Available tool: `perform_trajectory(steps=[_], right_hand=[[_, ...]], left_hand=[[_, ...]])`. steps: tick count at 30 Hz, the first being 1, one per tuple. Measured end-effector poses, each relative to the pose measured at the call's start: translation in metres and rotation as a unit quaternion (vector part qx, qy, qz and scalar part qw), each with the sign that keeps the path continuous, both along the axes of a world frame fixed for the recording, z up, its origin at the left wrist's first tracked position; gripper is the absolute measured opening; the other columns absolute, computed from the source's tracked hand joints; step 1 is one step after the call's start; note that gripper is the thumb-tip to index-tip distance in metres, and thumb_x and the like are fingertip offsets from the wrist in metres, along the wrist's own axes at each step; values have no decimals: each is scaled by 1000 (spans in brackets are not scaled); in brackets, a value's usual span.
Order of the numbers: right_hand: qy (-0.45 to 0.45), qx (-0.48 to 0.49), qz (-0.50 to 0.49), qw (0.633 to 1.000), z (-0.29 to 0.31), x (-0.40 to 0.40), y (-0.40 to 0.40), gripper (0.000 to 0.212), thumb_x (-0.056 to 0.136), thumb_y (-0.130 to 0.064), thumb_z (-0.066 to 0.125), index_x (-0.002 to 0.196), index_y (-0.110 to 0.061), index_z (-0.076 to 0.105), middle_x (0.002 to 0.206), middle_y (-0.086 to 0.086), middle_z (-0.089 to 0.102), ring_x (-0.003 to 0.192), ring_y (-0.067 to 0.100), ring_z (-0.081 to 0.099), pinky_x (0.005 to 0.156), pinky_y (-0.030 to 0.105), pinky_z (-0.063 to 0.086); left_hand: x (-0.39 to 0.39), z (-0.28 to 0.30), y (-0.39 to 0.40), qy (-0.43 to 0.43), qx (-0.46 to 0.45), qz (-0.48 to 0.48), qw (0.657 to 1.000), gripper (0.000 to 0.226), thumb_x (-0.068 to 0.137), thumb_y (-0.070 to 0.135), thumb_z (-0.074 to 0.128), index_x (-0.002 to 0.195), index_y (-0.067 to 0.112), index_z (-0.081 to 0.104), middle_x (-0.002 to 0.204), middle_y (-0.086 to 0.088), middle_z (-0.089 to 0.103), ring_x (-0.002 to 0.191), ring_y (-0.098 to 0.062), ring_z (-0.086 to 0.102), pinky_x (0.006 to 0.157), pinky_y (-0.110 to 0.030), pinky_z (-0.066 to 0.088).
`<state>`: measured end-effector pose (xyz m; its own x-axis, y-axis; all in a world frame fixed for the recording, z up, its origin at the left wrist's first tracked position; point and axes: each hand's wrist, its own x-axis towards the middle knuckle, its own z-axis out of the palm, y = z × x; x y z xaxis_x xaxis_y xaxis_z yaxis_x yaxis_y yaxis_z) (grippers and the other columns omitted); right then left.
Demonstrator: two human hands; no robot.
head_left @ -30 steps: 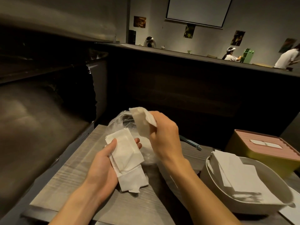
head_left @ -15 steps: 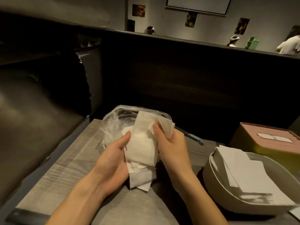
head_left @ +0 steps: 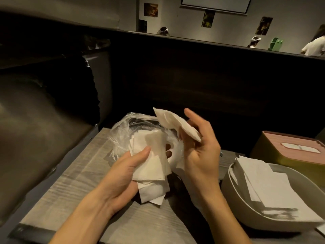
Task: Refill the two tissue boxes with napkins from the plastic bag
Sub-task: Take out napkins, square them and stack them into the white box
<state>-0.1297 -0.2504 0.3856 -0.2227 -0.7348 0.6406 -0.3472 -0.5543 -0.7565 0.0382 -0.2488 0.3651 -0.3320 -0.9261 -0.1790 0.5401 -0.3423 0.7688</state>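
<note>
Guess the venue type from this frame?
Probably a café or restaurant booth: wood-grain table against a dark partition, pink-lidded tissue box, more people seated beyond, posters and a projector screen.

A grey wood-grain table (head_left: 73, 196) carries everything here. At its far left sits a crumpled clear plastic bag (head_left: 123, 131). Over on the right edge, a cream open tissue box (head_left: 246, 213) rests on the tabletop, white napkins piled inside it. Just behind that one stands a yellow tissue box (head_left: 274, 155) with a pink lid.
</note>
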Motion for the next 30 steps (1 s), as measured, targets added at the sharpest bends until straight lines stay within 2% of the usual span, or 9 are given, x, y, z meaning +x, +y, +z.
perform_trajectory(steps=[3,4,7,12,16,23,25,27,30], right_hand=[[-162,47,132,977,15,-7,10,33,92,-14,69,123,-26,65,108,-7,71,98,12,70,80,29,61],[-176,77,168,967,19,-10,12,29,90,-22,68,119,-23,67,102,-4,73,91,12,69,76,28,60],[-113,160,206,959,18,-11,9,18,96,-22,66,112,-17,72,95,-1,74,80,12,68,68,23,55],[15,187,112,976,-3,4,3,12,98,-31,70,109,-32,74,93,-5,75,86,12,72,74,42,62],[16,180,83,980,-7,4,2,16,96,-33,71,111,-39,71,90,-8,74,82,9,71,65,27,58],[52,142,63,987,-9,13,6,41,94,-32,75,132,-40,62,88,-8,71,73,10,66,64,23,52],[52,150,88,983,-8,11,8,50,93,-38,74,138,-46,54,105,-18,68,92,6,67,75,25,56],[59,194,153,967,-7,5,12,73,86,-45,80,147,-56,40,127,-29,58,114,0,61,90,29,57],[101,245,233,936,-5,-3,17,99,80,-34,89,152,-60,27,145,-29,43,116,2,61,94,32,58]], left_hand=[[2,0,-4,3,-3,13,1000,38,102,21,54,134,4,62,129,-24,68,121,-37,66,106,-56,51],[2,-1,-4,2,1,15,1000,39,102,22,54,136,4,62,131,-24,67,123,-39,64,110,-57,46],[4,-3,-5,13,12,-2,1000,40,103,24,56,138,5,61,137,-24,63,130,-42,58,116,-59,38],[0,1,-3,29,-5,-58,998,51,107,41,37,133,9,68,139,-18,64,132,-35,59,117,-52,38],[0,2,0,66,-2,-61,996,64,107,52,29,138,7,63,143,-20,60,134,-36,57,120,-54,33],[1,-4,2,0,-51,-43,998,44,105,35,49,133,4,66,134,-21,66,126,-35,63,117,-54,38],[3,2,3,37,-47,-25,998,46,107,35,44,130,4,69,135,-21,65,126,-34,63,115,-54,42],[9,4,-1,120,-22,-20,992,50,107,39,41,132,4,67,141,-23,60,131,-37,59,115,-55,41],[17,1,-5,195,18,-54,979,54,109,45,39,145,9,56,153,-25,46,143,-43,44,124,-61,21]])
